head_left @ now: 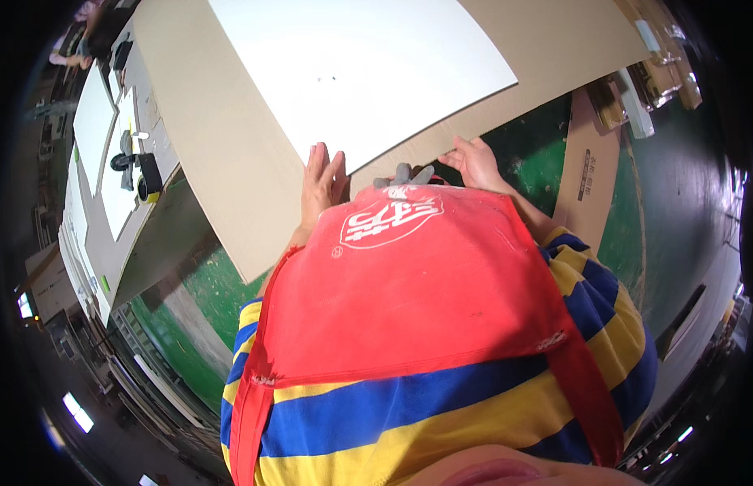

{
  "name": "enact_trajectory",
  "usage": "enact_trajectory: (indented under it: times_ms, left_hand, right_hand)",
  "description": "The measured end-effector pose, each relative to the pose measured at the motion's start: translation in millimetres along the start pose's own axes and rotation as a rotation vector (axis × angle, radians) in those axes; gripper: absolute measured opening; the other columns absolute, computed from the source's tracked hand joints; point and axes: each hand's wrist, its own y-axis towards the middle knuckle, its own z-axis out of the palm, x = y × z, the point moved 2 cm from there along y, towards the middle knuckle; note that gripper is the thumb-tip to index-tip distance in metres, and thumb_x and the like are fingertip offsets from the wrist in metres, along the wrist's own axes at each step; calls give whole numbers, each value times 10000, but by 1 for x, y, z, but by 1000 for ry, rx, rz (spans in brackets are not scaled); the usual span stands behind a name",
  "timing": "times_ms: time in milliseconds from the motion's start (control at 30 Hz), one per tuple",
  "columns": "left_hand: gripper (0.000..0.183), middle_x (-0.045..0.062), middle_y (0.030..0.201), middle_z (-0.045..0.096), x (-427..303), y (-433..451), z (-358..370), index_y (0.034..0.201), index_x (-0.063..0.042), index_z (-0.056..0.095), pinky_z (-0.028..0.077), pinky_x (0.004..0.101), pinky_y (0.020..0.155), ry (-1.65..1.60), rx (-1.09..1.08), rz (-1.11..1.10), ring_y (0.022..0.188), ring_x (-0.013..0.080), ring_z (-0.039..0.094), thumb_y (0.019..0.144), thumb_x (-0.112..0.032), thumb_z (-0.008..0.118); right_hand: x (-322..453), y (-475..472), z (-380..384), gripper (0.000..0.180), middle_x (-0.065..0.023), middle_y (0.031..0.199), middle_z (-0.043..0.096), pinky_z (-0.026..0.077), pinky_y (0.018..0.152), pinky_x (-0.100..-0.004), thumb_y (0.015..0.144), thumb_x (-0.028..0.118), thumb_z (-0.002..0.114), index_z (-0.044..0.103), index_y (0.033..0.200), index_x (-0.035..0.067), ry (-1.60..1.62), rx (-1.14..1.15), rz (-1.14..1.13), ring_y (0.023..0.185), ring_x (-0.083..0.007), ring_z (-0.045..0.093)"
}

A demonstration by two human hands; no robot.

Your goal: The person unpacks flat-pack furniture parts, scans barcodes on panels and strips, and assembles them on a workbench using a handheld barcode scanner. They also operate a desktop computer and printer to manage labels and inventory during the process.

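Note:
A large white panel [376, 79] lies flat on a wider brown cardboard sheet [212, 121] in front of me. My left hand [320, 185] rests at the panel's near left corner, fingers extended and slightly spread. At the sheet's near edge, to the right of the panel, my right hand [475, 163] pinches the cardboard between thumb and fingers. Grey glove fingers [405, 175] stick up at the top of my red apron [413, 285], between the two hands. The apron's front hides part of the sheet's near edge.
On the left, a side table [161, 143] bears white boards [96, 127] and a tape dispenser [136, 167]. A person [79, 51] is at the far left. Long cardboard packages [607, 100] lie at the right, with a printed cardboard piece [589, 176] nearby above the green floor [534, 143].

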Motion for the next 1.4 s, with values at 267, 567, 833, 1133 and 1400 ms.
enact_trajectory:
  times_ms: [267,567,833,1133,1400]
  left_hand:
    - [448,211,1458,376,68,128,-94,1258,-105,597,336,405,1108,344,-179,91,1371,357,334,823,-90,701]
    - [474,205,1443,401,135,214,-166,1255,-148,612,351,391,1104,336,-154,104,1363,346,350,797,-93,719]
    - [509,288,1463,315,137,218,-169,1280,-183,600,319,450,1107,478,-306,-4,1360,434,310,793,-194,747]
    - [544,353,1368,335,124,204,-132,1302,-20,538,375,421,1043,224,-407,-261,1237,412,421,789,-88,708]
    - [564,327,1370,344,124,189,-138,1282,-116,568,352,474,1070,248,-487,-211,1308,495,321,749,-184,741]
  right_hand:
    - [27,92,150,175,-191,912,535,584,690,-379,963,86,504,377,937,-32,-81,-12,-16,772,-277,620]
    - [18,172,247,274,-227,992,539,596,721,-381,964,86,510,360,1086,-109,-102,-57,-25,823,-303,625]
    - [100,170,230,331,-160,835,702,549,583,-294,958,282,508,630,945,-25,-949,371,126,704,-214,694]
    - [158,295,207,685,-209,1407,420,292,1103,-421,843,367,685,429,1397,55,-1400,212,-889,1332,-334,369]
    - [150,297,184,675,-238,1486,279,264,1119,-422,874,365,657,382,1450,144,-1557,115,-814,1384,-369,285]
